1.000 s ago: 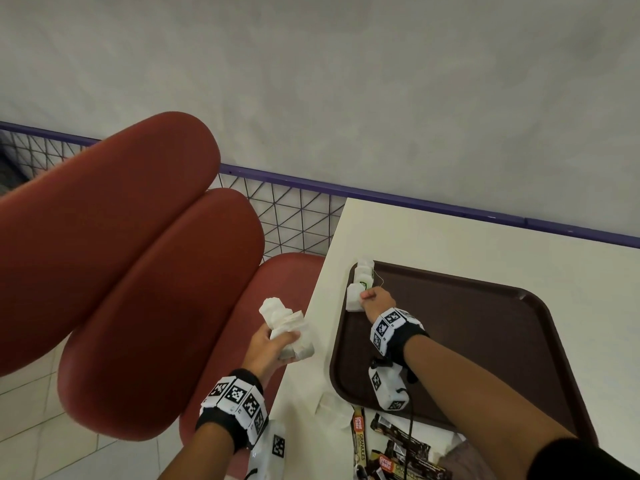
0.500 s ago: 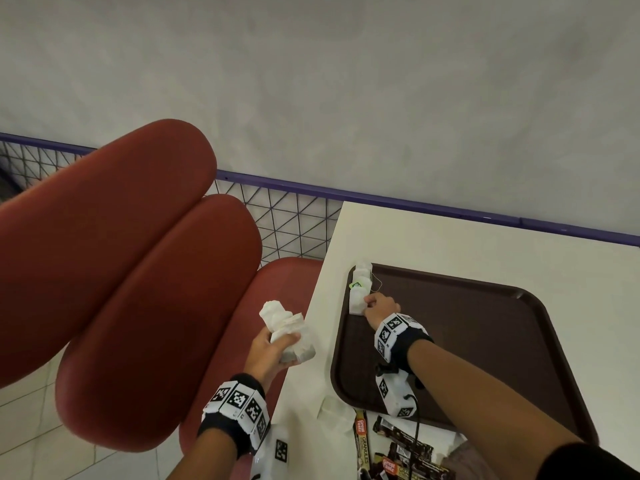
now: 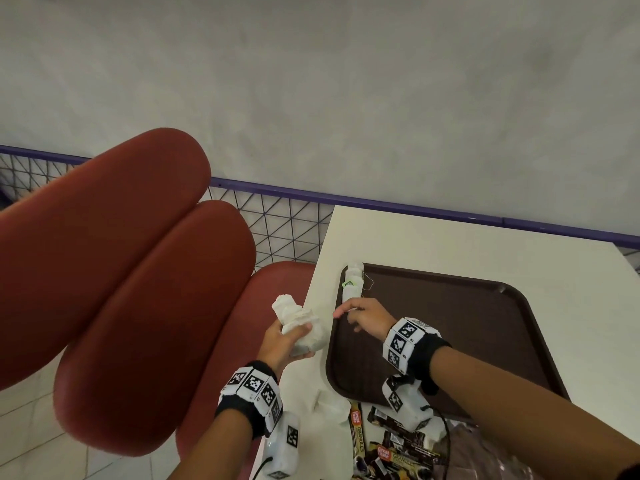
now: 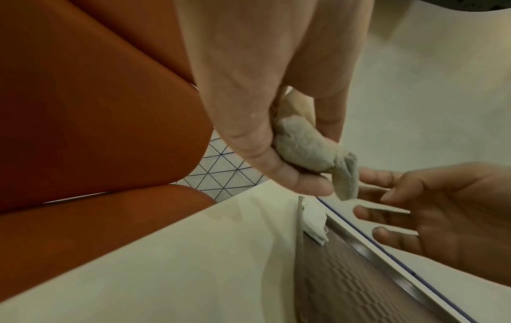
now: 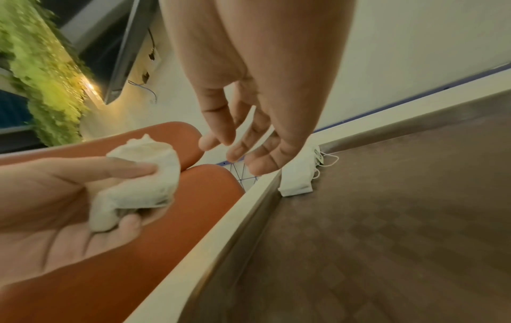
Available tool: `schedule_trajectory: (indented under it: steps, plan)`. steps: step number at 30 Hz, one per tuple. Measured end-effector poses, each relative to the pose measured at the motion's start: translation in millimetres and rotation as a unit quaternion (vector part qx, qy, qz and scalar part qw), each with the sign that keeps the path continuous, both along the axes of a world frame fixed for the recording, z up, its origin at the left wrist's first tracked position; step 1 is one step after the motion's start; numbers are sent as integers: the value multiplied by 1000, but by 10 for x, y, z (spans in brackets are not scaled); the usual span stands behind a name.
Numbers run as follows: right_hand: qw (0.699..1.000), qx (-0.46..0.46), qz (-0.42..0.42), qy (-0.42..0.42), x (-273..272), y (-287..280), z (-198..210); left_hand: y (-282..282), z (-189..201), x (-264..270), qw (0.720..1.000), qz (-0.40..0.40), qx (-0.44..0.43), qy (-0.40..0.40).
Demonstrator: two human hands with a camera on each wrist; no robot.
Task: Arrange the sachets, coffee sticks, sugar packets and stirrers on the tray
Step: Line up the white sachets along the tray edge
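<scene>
1. Left hand (image 3: 282,344) was clamped around a bunch of white paper tea-bag sachets (image 3: 299,323), thumb across the front and fingers curled underneath. It was held over the gap between the red padded seat (image 3: 138,306) and the cream rectangular table (image 3: 467,244), just beside the table's left edge.
2. Right hand (image 3: 367,315) was over the far-left part of the dark brown plastic tray (image 3: 450,323), fingers spread and relaxed, holding nothing. Its fingertips (image 5: 235,156) pointed at the left hand's bunch; close to it, no contact visible.
3. A short row of white tea-bag sachets with strings (image 3: 353,282) lay in the tray's far-left corner, against the left rim. One carried a small green tag. The right hand was just beside the near end of that row; contact not clear.
4. In the right wrist view the row (image 5: 300,177) sat flat on the textured tray floor (image 5: 387,218), with loose string (image 5: 329,160) beside it.
5. Dark brown and yellow coffee stick packets (image 3: 398,445) lay in a loose pile on the table just off the tray's near edge. Some printing read "GRANULES".
6. Sugar packets and stirrers could not be made out.
7. A purple rail with wire mesh (image 3: 284,233) ran behind the seat and table, with a grey wall (image 3: 346,98) above.
</scene>
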State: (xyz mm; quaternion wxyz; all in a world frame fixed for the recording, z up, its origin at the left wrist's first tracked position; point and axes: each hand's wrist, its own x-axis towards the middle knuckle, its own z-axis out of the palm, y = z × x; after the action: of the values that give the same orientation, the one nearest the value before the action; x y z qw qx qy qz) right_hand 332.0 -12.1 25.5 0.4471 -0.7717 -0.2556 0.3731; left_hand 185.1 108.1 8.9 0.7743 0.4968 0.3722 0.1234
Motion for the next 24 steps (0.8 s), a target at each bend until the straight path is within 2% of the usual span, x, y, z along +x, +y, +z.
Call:
schedule_trajectory:
  steps: [7, 10, 17, 21, 24]
  plan:
    - [992, 24, 110, 59, -173, -128, 157, -66, 39, 49, 1000, -22, 11, -11]
    - [991, 23, 113, 68, -205, -131, 101, -73, 28, 70, 999, -37, 15, -14]
    - [996, 47, 14, 69, -69, -139, -51, -59, -5, 99, 998, -37, -17, -37]
    - [995, 39, -90, 12, 109, -183, -172, -12, -29, 76, 998, -35, -23, -51]
    - [983, 11, -180, -41, 228, -185, -297, 36, -74, 57, 998, -24, -25, -47]
